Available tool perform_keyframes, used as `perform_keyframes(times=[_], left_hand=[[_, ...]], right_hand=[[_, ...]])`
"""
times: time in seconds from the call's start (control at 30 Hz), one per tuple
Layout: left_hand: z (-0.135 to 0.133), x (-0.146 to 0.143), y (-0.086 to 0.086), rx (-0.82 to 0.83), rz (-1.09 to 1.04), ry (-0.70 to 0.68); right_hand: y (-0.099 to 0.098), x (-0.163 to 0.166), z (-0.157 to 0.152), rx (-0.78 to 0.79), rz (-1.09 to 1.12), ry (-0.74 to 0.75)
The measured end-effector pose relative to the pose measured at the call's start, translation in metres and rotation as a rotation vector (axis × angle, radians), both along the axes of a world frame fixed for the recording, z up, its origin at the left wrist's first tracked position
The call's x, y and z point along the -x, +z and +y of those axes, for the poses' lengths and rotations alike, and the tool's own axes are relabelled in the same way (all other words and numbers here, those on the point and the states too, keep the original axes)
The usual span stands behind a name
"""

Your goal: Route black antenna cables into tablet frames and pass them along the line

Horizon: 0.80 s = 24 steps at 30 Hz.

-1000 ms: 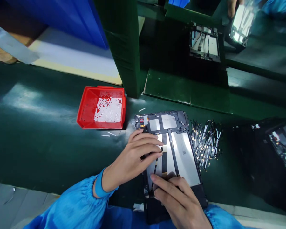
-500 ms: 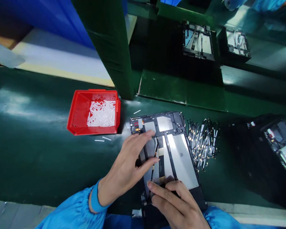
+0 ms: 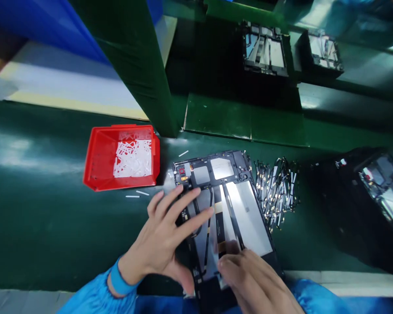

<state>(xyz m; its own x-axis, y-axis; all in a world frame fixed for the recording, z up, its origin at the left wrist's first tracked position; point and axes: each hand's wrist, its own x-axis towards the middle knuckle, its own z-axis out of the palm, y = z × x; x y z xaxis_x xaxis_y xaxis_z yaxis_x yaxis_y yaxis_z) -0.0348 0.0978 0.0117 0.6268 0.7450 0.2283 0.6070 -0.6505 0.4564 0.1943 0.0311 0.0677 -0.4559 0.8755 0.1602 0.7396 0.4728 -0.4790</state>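
Note:
An opened tablet lies in front of me, back off, with silver battery panels, a dark board along its top and several flat cables. My left hand is spread open over its left edge, fingertips by a thin black cable and thumb near the lower left edge. Over the tablet's lower part, my right hand is curled with its fingers together and slightly blurred. A small pale patch shows at its fingertips; whether it is held is hidden.
A red bin of small white strips stands left, with loose strips beside it. A heap of short cables lies right of the tablet. Stacked devices sit at the back; another opened device is far right. A green post rises behind.
My left hand has moved left and down, its fingers spreading. My right hand has drawn its fingers in and shifted slightly right, off the thin cable's lower end.

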Motion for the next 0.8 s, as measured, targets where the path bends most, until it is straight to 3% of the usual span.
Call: perform_keyframes(times=[0.13,0.3,0.5,0.63,0.7,0.8], left_hand=[[0.021,-0.002,-0.002,0.007,0.000,0.008],[0.022,-0.005,-0.008,-0.006,-0.073,0.012],[0.013,-0.030,0.001,0.131,-0.287,0.303],[0.010,-0.041,0.006,0.308,-0.345,0.421],[0.005,-0.042,0.000,0.330,-0.417,0.478],[-0.016,-0.042,-0.018,0.351,-0.644,0.556]], right_hand=[[0.003,0.002,0.010,-0.023,-0.041,0.012],[0.000,0.006,0.002,-0.071,-0.191,0.222],[-0.007,0.013,-0.027,-0.203,-0.291,0.249],[-0.007,0.007,-0.031,-0.202,-0.218,0.224],[-0.008,-0.009,-0.031,-0.162,-0.120,0.143],[-0.023,-0.042,-0.031,-0.072,0.031,-0.253]])
